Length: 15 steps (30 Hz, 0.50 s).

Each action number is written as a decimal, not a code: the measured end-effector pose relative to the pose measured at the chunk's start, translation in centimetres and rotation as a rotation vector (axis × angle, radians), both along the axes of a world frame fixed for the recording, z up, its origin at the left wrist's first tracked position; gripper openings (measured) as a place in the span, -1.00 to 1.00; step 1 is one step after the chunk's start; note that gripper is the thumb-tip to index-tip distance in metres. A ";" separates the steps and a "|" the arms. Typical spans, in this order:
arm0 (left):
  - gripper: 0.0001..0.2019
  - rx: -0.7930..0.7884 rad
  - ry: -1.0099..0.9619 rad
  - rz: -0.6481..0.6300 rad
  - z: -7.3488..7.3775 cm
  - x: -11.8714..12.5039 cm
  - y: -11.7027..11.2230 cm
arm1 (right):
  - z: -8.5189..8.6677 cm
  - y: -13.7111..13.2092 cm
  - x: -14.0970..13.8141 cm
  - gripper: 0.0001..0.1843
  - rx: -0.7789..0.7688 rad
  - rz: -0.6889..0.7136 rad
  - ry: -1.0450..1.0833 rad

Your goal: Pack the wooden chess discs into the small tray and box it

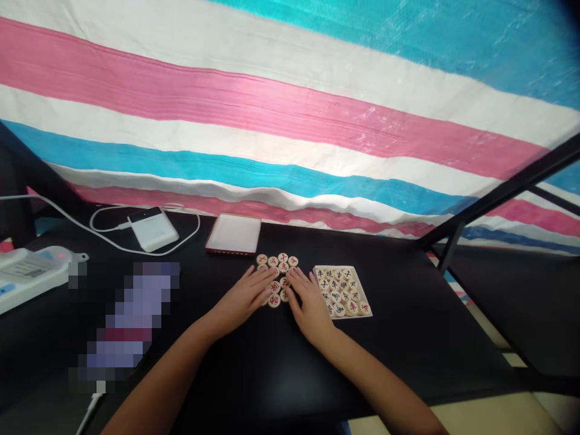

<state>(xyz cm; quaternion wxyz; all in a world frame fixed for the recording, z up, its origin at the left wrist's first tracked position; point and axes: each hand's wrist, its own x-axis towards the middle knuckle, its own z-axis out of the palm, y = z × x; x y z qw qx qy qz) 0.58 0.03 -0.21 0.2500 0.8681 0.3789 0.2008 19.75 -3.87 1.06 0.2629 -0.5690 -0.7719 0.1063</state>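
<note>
Several round Chinese chess pieces with red characters (274, 299) lie in a tight cluster on the black table (272, 368). My left hand (242, 297) rests flat over the cluster's left side, fingers stretched out and touching the pieces. From the other side, my right hand (310, 305) lies with extended fingers on the pieces at the right edge. Some pieces are hidden under the fingers. Just right of my right hand, a white box tray (366, 297) holds rows of chess pieces, mostly with black characters and a few red ones at the front.
A box lid (234, 234) lies open side up behind the pieces. At the left are a white power bank (153, 229) with a white cable, a power strip (31, 278) and a blurred-out phone (131, 320). Striped sheeting (272, 109) hangs behind; a dark metal frame (498, 187) slants at right.
</note>
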 end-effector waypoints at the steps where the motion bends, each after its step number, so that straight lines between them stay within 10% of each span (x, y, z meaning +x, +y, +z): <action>1: -0.60 -0.002 -0.015 0.012 0.3 -0.2 -0.1 | 0.1 -0.2 0.0 -0.62 0.012 0.000 0.014; 15: -0.66 -0.025 -0.063 0.003 0.3 -1.0 -0.7 | 0.1 -1.5 0.0 -0.58 -0.024 0.059 -0.006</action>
